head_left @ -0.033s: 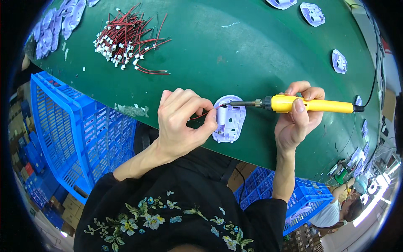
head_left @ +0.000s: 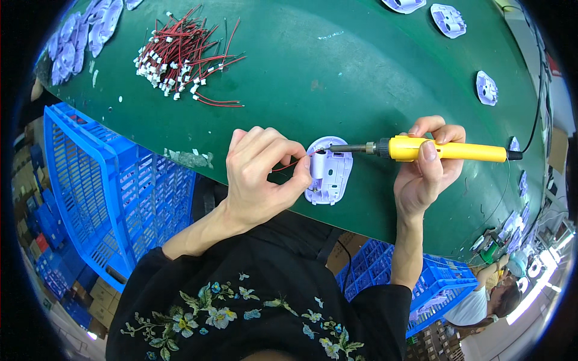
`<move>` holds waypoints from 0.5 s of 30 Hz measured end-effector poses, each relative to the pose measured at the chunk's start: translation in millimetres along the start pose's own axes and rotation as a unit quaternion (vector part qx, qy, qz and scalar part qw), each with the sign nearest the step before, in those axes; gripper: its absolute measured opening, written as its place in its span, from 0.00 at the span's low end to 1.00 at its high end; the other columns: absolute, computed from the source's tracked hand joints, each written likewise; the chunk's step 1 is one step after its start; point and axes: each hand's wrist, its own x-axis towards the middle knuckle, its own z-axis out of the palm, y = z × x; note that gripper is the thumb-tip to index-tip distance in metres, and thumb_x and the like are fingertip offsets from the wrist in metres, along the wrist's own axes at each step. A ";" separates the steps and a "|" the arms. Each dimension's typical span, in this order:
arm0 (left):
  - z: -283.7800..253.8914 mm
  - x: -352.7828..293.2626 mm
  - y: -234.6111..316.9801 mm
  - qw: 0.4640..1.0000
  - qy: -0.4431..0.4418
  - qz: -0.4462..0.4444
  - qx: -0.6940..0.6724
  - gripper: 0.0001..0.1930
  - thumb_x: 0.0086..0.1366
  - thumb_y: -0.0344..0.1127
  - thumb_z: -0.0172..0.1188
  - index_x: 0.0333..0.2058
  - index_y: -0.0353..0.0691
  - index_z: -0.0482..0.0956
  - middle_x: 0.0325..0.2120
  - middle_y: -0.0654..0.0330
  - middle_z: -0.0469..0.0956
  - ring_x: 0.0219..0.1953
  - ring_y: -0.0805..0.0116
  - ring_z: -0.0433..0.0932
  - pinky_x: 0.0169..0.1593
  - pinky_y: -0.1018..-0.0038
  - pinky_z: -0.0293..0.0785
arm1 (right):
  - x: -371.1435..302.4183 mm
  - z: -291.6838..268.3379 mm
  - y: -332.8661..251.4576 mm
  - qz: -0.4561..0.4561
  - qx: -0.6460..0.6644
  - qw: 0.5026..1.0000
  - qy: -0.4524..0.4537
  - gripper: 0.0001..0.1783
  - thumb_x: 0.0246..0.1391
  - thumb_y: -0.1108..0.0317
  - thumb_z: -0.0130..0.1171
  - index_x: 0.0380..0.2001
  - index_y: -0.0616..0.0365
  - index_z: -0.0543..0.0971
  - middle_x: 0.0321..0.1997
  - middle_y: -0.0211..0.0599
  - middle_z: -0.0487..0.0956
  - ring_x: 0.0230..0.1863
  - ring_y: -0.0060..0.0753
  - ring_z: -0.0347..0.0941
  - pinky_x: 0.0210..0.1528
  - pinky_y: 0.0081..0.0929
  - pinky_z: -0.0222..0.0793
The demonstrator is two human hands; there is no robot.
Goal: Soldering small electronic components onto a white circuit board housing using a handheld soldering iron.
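Note:
A pale purple plastic shell (head_left: 332, 174) lies on the green table in front of me, its hollow side up. My left hand (head_left: 265, 165) pinches a thin red wire (head_left: 285, 168) between thumb and forefinger at the shell's left edge. In my right hand (head_left: 430, 162) is a yellow soldering iron (head_left: 454, 149), held from the right. Its metal tip reaches the upper part of the shell, close to the wire's end. The exact contact there is too small to make out.
A heap of red and black wires with white connectors (head_left: 174, 60) lies at the upper left. More purple shells (head_left: 448, 21) are spread along the table's far and right sides. Blue crates (head_left: 114, 174) stand below the table's near edge. The iron's black cord (head_left: 537, 108) runs up the right. Another person (head_left: 475, 301) sits at lower right.

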 end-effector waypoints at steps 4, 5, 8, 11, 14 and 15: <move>0.9 0.2 0.1 1.000 0.002 0.001 -0.004 0.06 0.44 0.26 0.66 0.22 0.40 0.78 0.18 0.66 0.70 0.23 0.70 0.66 0.33 0.70 0.54 | -0.3 -0.8 1.3 0.001 -0.002 1.000 0.004 0.19 0.48 0.74 0.64 0.37 0.54 0.63 0.35 0.47 0.75 0.35 0.27 0.70 0.41 0.24 0.71; 0.8 0.1 -0.1 1.000 0.003 0.001 -0.001 0.05 0.45 0.26 0.66 0.22 0.40 0.78 0.18 0.66 0.70 0.23 0.70 0.66 0.33 0.70 0.54 | 0.0 -1.0 1.6 0.001 -0.002 1.000 0.004 0.19 0.48 0.74 0.64 0.37 0.54 0.63 0.35 0.47 0.75 0.35 0.27 0.70 0.41 0.24 0.71; 1.1 -0.2 0.6 1.000 0.004 0.001 -0.001 0.05 0.45 0.26 0.66 0.22 0.40 0.78 0.18 0.66 0.69 0.23 0.70 0.66 0.32 0.70 0.54 | 0.3 -1.5 1.0 -0.003 -0.006 1.000 0.005 0.19 0.48 0.74 0.64 0.37 0.54 0.63 0.35 0.47 0.75 0.35 0.27 0.70 0.40 0.24 0.70; 0.9 -0.4 0.0 1.000 0.002 0.001 -0.001 0.05 0.45 0.26 0.66 0.22 0.41 0.78 0.18 0.66 0.69 0.23 0.70 0.66 0.32 0.70 0.54 | 0.4 -0.8 0.2 0.001 -0.009 1.000 0.006 0.20 0.48 0.74 0.64 0.37 0.54 0.63 0.35 0.47 0.75 0.35 0.27 0.70 0.40 0.24 0.70; 0.7 -0.4 0.0 1.000 0.000 0.000 0.001 0.05 0.45 0.26 0.66 0.22 0.41 0.78 0.18 0.66 0.69 0.23 0.70 0.66 0.33 0.70 0.54 | -0.2 0.0 0.6 0.003 -0.002 1.000 0.007 0.20 0.48 0.74 0.65 0.37 0.54 0.63 0.35 0.47 0.74 0.34 0.27 0.70 0.40 0.24 0.70; 0.4 -0.1 0.2 1.000 0.000 0.000 0.000 0.05 0.45 0.26 0.67 0.22 0.41 0.78 0.18 0.66 0.69 0.23 0.70 0.66 0.33 0.70 0.54 | -0.6 -0.5 0.4 0.003 -0.002 1.000 0.005 0.20 0.48 0.74 0.65 0.37 0.54 0.63 0.35 0.47 0.74 0.34 0.27 0.70 0.40 0.24 0.70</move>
